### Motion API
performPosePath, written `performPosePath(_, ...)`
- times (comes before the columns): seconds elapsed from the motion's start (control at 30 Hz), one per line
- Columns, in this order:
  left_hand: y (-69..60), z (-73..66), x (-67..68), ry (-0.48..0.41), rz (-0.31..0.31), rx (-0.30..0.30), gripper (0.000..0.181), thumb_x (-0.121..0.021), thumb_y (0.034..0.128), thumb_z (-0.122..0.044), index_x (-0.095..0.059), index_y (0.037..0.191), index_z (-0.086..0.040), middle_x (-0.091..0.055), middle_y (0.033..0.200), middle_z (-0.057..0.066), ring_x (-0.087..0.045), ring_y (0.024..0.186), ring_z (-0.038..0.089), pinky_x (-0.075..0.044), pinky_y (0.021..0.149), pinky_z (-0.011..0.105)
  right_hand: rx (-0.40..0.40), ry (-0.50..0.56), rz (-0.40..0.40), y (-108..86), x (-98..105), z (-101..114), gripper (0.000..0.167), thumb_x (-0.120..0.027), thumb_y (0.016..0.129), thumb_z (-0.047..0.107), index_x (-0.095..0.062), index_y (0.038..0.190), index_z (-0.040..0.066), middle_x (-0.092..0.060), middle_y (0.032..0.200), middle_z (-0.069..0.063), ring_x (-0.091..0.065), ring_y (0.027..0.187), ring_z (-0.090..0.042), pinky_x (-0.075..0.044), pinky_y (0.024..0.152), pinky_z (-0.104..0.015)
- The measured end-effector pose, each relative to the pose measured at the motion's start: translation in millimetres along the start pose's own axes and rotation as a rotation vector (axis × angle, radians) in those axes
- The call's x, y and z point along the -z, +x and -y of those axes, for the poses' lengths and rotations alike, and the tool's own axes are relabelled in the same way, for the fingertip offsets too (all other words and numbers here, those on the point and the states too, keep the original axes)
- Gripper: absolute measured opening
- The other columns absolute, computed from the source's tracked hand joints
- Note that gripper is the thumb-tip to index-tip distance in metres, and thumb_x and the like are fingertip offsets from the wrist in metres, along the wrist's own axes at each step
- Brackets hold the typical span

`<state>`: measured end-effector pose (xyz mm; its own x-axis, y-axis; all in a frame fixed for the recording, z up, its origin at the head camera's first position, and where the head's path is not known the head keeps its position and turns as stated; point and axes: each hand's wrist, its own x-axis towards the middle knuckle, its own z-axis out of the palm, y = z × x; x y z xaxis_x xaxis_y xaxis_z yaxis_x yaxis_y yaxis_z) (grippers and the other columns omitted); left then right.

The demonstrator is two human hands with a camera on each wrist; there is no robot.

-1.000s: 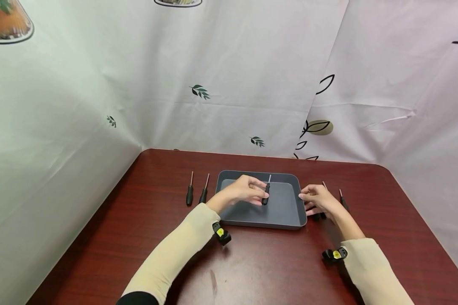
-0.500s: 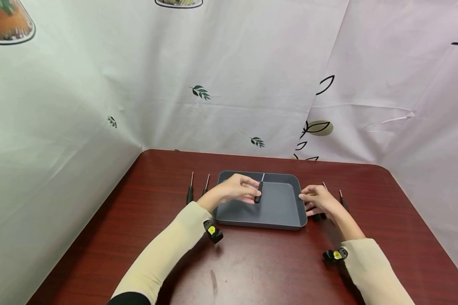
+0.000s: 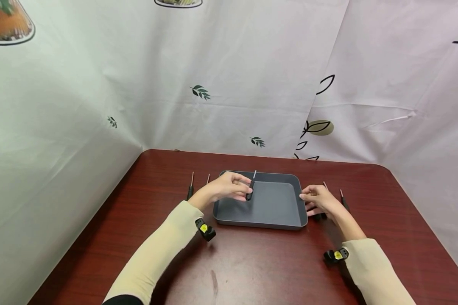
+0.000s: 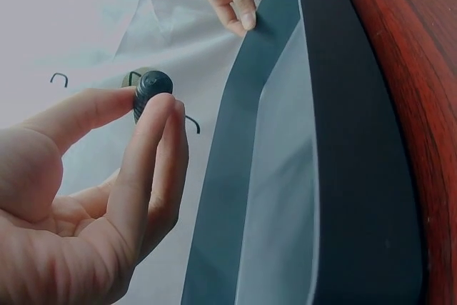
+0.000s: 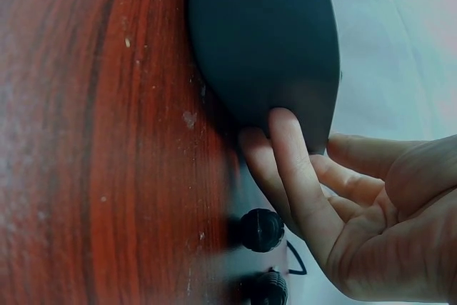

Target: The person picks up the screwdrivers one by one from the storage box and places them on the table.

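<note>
My left hand pinches a screwdriver by its black handle, above the left half of a grey rectangular tray. The screwdriver's metal shaft points away toward the back wall. In the left wrist view its round handle end shows between thumb and fingertips, apart from the tray's wall. At the tray's right side, my right hand holds the rim. The right wrist view has fingertips against the tray's dark outer wall, with the thumb at the rim. Inside the tray no object is visible.
Two screwdrivers lie left of the tray: one partly behind my left arm, the other mostly hidden by it. Right of the tray, more screwdrivers, such as this one, lie partly under my right hand. White printed cloth walls enclose the table.
My left hand has moved left with the screwdriver, from over the tray's middle to its left half, its forearm covering more of the left screwdrivers. The right hand and tray stay put.
</note>
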<state>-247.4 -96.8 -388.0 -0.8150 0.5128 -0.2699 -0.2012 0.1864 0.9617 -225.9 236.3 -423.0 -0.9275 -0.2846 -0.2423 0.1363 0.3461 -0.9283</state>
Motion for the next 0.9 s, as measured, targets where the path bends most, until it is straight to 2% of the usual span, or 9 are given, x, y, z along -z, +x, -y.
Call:
performPosePath(0.53, -10.4, 3.1, 21.6, 0.037, -0.027, 0.004, 0.042, -0.068, 0.0929, 0.000, -0.057, 0.133, 0.006, -0.070, 0.110, 0.017, -0.071, 0.087, 0.020, -0.054, 0.093, 0.051, -0.009, -0.005, 0.008, 0.3, 1.5, 2.3, 0.033, -0.053, 0.104, 0.006, -0.045, 0.123, -0.018, -0.065, 0.101, -0.018, -0.069, 0.073, -0.021, -0.064, 0.065, -0.040)
performPosePath(0.7, -18.2, 4.1, 31.3, 0.041, -0.043, 0.010, 0.043, -0.068, 0.0929, -0.001, -0.056, 0.134, 0.006, -0.070, 0.112, 0.017, -0.072, 0.090, 0.021, -0.054, 0.093, 0.051, -0.006, -0.003, 0.003, 0.4, 0.8, 1.7, 0.031, -0.053, 0.103, 0.006, -0.045, 0.122, -0.018, -0.065, 0.100, -0.017, -0.069, 0.072, -0.020, -0.064, 0.064, -0.039)
performPosePath(0.9, -28.1, 11.9, 45.9, 0.046, -0.070, 0.022, 0.043, -0.065, 0.0941, -0.001, -0.054, 0.135, 0.006, -0.070, 0.112, 0.017, -0.071, 0.092, 0.020, -0.056, 0.091, 0.048, -0.001, -0.002, 0.005, -0.1, -0.2, 0.7, 0.031, -0.053, 0.103, 0.005, -0.045, 0.122, -0.018, -0.064, 0.099, -0.017, -0.069, 0.072, -0.020, -0.064, 0.064, -0.039)
